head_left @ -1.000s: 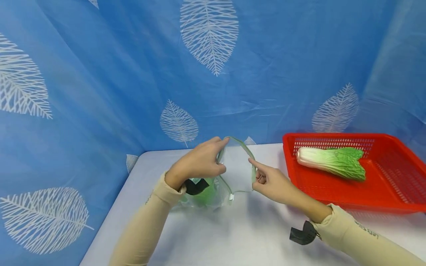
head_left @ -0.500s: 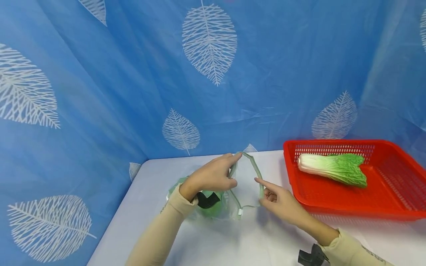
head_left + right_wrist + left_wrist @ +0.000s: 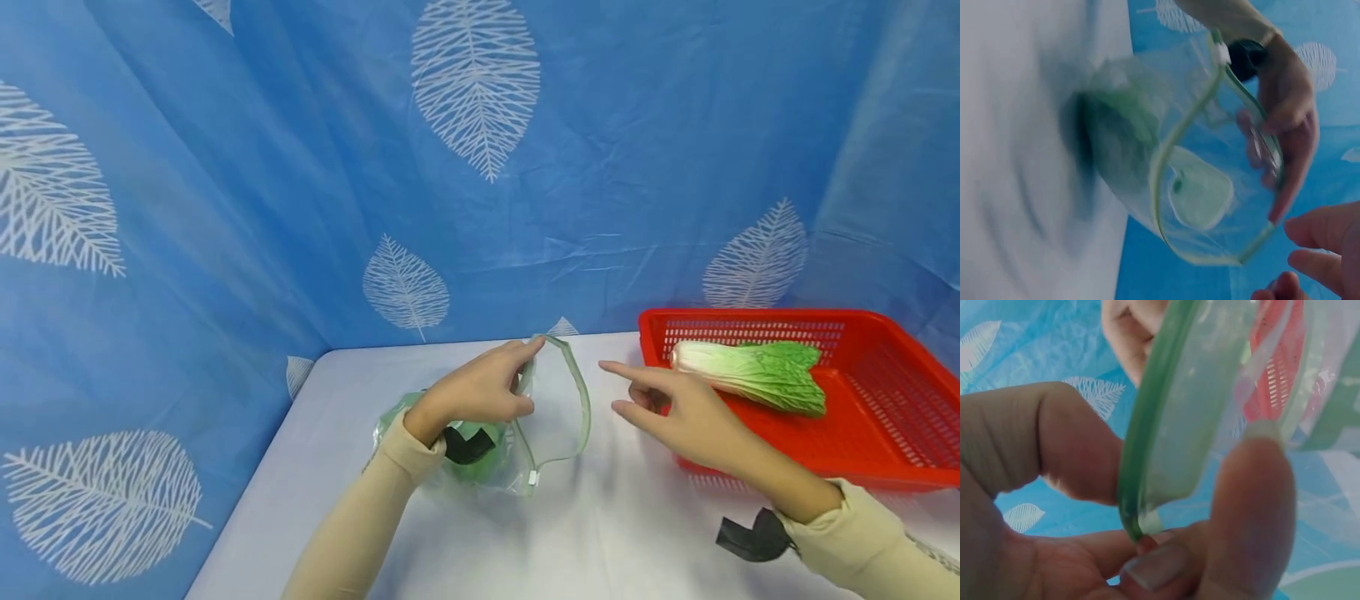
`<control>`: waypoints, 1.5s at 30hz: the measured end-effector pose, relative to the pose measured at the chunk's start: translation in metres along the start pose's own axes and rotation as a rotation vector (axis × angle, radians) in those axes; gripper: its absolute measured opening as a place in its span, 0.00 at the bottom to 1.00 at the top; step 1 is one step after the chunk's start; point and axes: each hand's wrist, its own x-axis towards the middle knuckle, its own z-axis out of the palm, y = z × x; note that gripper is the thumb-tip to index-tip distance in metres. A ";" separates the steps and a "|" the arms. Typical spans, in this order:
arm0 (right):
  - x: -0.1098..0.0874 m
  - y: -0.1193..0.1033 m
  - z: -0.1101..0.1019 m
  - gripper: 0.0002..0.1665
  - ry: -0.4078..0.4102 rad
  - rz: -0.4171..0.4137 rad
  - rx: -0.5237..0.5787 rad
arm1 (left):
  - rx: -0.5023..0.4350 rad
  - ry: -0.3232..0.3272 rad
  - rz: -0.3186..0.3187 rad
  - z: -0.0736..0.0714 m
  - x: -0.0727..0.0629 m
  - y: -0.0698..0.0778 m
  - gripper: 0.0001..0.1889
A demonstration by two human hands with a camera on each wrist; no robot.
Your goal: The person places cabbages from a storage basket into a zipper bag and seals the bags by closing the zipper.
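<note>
Right hand (image 3: 682,408): pointing index finger and thumb, hovering just apart from the zip bag (image 3: 510,471).
Left hand (image 3: 483,387): pinching its green edge.
Zip bag: clear plastic, resting on the white table (image 3: 465,542), mouth gaping.
Red perforated basket (image 3: 862,417): cradling a crinkled napa cabbage (image 3: 757,375).
Backdrop: blue leaf-print cloth (image 3: 615,150) hanging.

Sheen is streaking the head view's curtain (image 3: 592,175) at two o'clock; in the dimmer right-wrist view, shadows are smearing the counter (image 3: 1029,150) at nine.

Blue sheeting (image 3: 637,150), white leaf prints (image 3: 476,92), behind and left of white table (image 3: 585,542); soft shadows across tabletop.
</note>
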 end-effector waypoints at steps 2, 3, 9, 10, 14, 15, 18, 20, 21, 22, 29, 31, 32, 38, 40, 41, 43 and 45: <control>0.005 0.008 -0.015 0.29 0.000 -0.019 -0.027 | -0.023 -0.006 0.004 0.000 -0.001 -0.003 0.46; 0.008 0.013 -0.023 0.29 0.000 -0.026 -0.039 | -0.029 -0.007 0.005 0.000 -0.001 -0.004 0.46; 0.030 0.055 -0.068 0.33 0.000 -0.151 -0.225 | -0.045 0.006 0.008 -0.002 -0.003 -0.009 0.46; 0.034 0.063 -0.075 0.33 -0.003 -0.171 -0.258 | -0.047 0.009 0.008 -0.002 -0.003 -0.010 0.46; 0.044 0.100 -0.093 0.30 -0.040 -0.122 -0.295 | -0.052 0.022 -0.003 -0.002 -0.004 -0.014 0.46; 0.044 0.109 -0.095 0.29 -0.061 -0.080 -0.294 | -0.056 0.023 -0.007 -0.002 -0.005 -0.014 0.46; 0.042 0.136 -0.099 0.30 -0.133 0.081 -0.272 | -0.069 0.019 -0.020 -0.004 -0.006 -0.017 0.46; 0.039 0.152 -0.101 0.32 -0.177 0.164 -0.265 | -0.082 0.015 -0.021 -0.005 -0.007 -0.019 0.46; 0.036 0.160 -0.100 0.33 -0.190 0.196 -0.259 | -0.091 0.011 -0.023 -0.005 -0.007 -0.020 0.45; 0.034 0.167 -0.100 0.34 -0.193 0.224 -0.244 | -0.096 0.011 -0.023 -0.006 -0.006 -0.021 0.45; 0.018 0.193 -0.088 0.34 -0.145 0.348 -0.147 | -0.148 0.008 -0.034 -0.008 -0.006 -0.026 0.45; 0.017 0.196 -0.085 0.34 -0.157 0.349 -0.128 | -0.169 0.014 -0.036 -0.009 -0.006 -0.027 0.44; 0.017 0.197 -0.084 0.35 -0.171 0.348 -0.119 | -0.182 0.017 -0.035 -0.009 -0.006 -0.028 0.44; 0.016 0.203 -0.080 0.39 -0.277 0.340 -0.134 | -0.222 0.027 -0.016 -0.008 -0.006 -0.034 0.43; 0.015 0.204 -0.078 0.41 -0.287 0.337 -0.149 | -0.234 0.034 -0.016 -0.008 -0.005 -0.036 0.43; 0.015 0.204 -0.078 0.42 -0.293 0.332 -0.154 | -0.242 0.037 -0.017 -0.008 -0.004 -0.037 0.43; 0.014 0.204 -0.076 0.44 -0.310 0.318 -0.154 | -0.254 0.038 -0.024 -0.009 -0.004 -0.038 0.43; 0.012 0.203 -0.073 0.46 -0.334 0.311 -0.148 | -0.263 0.034 -0.023 -0.008 -0.003 -0.039 0.43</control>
